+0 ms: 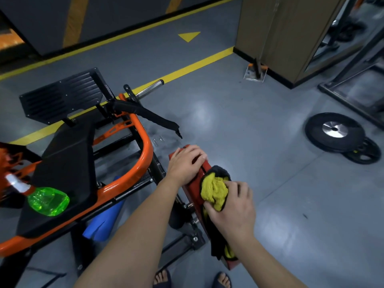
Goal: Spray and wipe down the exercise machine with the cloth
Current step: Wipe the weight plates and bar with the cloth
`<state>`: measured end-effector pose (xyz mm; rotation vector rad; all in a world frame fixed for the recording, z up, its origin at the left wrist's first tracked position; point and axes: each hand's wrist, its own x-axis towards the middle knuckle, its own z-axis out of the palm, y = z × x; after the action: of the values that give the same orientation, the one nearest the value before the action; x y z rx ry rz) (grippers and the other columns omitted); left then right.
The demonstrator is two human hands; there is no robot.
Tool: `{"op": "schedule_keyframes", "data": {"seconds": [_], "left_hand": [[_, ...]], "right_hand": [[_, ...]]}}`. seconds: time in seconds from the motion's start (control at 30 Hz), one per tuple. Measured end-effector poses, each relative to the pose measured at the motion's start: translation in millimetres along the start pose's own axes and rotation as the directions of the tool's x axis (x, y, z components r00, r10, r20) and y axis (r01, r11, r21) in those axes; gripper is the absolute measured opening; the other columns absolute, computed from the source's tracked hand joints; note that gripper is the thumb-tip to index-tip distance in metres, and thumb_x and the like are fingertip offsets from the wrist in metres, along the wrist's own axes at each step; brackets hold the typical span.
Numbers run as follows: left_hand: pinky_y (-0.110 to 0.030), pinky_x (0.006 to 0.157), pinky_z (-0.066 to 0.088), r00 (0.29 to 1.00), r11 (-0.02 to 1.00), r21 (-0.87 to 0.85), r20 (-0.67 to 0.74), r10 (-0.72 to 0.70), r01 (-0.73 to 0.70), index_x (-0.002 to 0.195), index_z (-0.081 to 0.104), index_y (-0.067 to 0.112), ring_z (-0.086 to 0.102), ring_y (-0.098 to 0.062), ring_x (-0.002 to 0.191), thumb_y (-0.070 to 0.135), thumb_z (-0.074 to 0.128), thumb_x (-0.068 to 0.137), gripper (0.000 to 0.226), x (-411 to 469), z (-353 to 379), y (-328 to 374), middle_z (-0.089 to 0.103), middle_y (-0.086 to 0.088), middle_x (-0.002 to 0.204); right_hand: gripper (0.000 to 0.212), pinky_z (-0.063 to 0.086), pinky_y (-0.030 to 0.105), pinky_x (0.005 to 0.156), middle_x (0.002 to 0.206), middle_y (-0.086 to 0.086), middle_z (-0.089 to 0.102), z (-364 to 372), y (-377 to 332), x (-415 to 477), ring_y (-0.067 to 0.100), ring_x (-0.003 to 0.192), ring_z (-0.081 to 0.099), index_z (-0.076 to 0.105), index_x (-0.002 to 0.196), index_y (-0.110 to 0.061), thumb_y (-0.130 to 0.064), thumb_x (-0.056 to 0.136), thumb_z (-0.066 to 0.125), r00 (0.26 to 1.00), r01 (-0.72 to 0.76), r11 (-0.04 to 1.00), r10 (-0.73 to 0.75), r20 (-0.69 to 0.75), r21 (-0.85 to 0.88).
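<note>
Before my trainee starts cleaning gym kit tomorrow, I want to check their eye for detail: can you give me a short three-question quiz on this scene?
1. True or false: the green spray bottle is held in the left hand.
2. The right hand presses the yellow cloth against which part? A) black seat B) red pad C) orange frame
3. Fill in: the two weight plates lie on the ____.
Key: 1 false; 2 B; 3 floor.
</note>
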<state>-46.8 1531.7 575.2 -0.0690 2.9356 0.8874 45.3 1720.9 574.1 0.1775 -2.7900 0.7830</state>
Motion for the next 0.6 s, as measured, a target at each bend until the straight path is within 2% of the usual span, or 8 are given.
{"op": "schedule_keyframes", "data": {"seconds": [0.1,0.17,0.2,0.27,0.3,0.37,0.47,0.6], "left_hand": [[-0.05,0.126,0.002,0.996,0.997,-0.054,0.068,-0.058,0.062,0.096,0.063,0.038,0.054,-0.007,0.122,0.048,0.037,0.106,0.029,15,-6,-8,0.054,0.022,0.12],[-0.053,0.125,-0.003,0.993,0.99,-0.094,0.074,-0.095,0.102,0.101,0.065,0.037,0.056,-0.011,0.125,0.045,0.038,0.108,0.028,20,-9,-16,0.059,0.017,0.122],[-0.054,0.126,0.0,0.994,0.983,-0.146,0.029,-0.109,0.112,0.105,0.066,0.035,0.057,-0.012,0.124,0.046,0.039,0.108,0.029,19,-11,-18,0.062,0.016,0.123],[-0.05,0.124,0.022,0.974,0.942,-0.318,-0.153,-0.166,0.11,0.118,0.066,0.036,0.059,0.001,0.119,0.049,0.041,0.106,0.03,6,-16,-23,0.066,0.018,0.124],[-0.041,0.119,0.035,0.951,0.914,-0.393,-0.234,-0.201,0.096,0.124,0.065,0.036,0.056,0.012,0.114,0.046,0.042,0.107,0.03,-5,-19,-26,0.065,0.02,0.125],[-0.022,0.104,0.047,0.94,0.885,-0.456,-0.252,-0.229,0.093,0.131,0.064,0.034,0.053,0.022,0.111,0.034,0.047,0.109,0.027,-30,-24,-30,0.065,0.019,0.127],[-0.022,0.106,0.047,0.981,0.92,-0.382,-0.12,-0.15,0.094,0.139,0.061,0.034,0.055,0.009,0.124,0.023,0.053,0.107,0.035,-56,-27,-37,0.062,0.018,0.138],[-0.031,0.121,0.034,0.974,0.942,-0.327,-0.176,-0.14,0.077,0.151,0.051,0.026,0.039,-0.004,0.146,0.013,0.05,0.107,0.045,-63,-30,-33,0.048,0.014,0.154]], "right_hand": [[0.065,0.053,0.044,0.071,0.101,0.007,0.052,1,-15,19,0.033,0.091,0.053,0.056,0.107,-0.018,-0.065,0.062,0.061,0.999,-0.01,0.999,0.011,0.031,-0.042],[0.066,0.051,0.044,0.07,0.103,0.006,0.051,2,-24,33,0.033,0.093,0.052,0.055,0.11,-0.018,-0.065,0.064,0.068,0.995,0.012,0.996,-0.004,0.099,-0.084],[0.066,0.051,0.043,0.07,0.105,0.006,0.051,4,-27,40,0.032,0.095,0.051,0.055,0.112,-0.019,-0.064,0.065,0.071,0.992,0.017,0.995,-0.004,0.129,-0.1],[0.065,0.049,0.042,0.069,0.104,0.005,0.05,8,-30,51,0.032,0.096,0.051,0.054,0.111,-0.02,-0.064,0.066,0.07,0.99,0.022,0.992,-0.005,0.139,-0.121],[0.064,0.049,0.041,0.067,0.102,0.005,0.05,11,-32,54,0.033,0.093,0.052,0.054,0.109,-0.02,-0.064,0.066,0.068,0.993,0.03,0.991,-0.015,0.118,-0.132],[0.061,0.047,0.04,0.062,0.097,0.005,0.051,17,-35,61,0.034,0.088,0.054,0.055,0.103,-0.018,-0.063,0.064,0.066,0.997,0.056,0.988,-0.047,0.065,-0.143],[0.057,0.043,0.038,0.061,0.096,0.005,0.051,27,-45,75,0.033,0.087,0.054,0.055,0.1,-0.018,-0.062,0.065,0.065,0.996,0.085,0.985,-0.078,0.047,-0.152],[0.055,0.043,0.039,0.068,0.104,0.005,0.05,34,-63,98,0.032,0.097,0.053,0.053,0.105,-0.019,-0.062,0.072,0.063,0.981,0.11,0.982,-0.083,0.176,-0.153]]}}
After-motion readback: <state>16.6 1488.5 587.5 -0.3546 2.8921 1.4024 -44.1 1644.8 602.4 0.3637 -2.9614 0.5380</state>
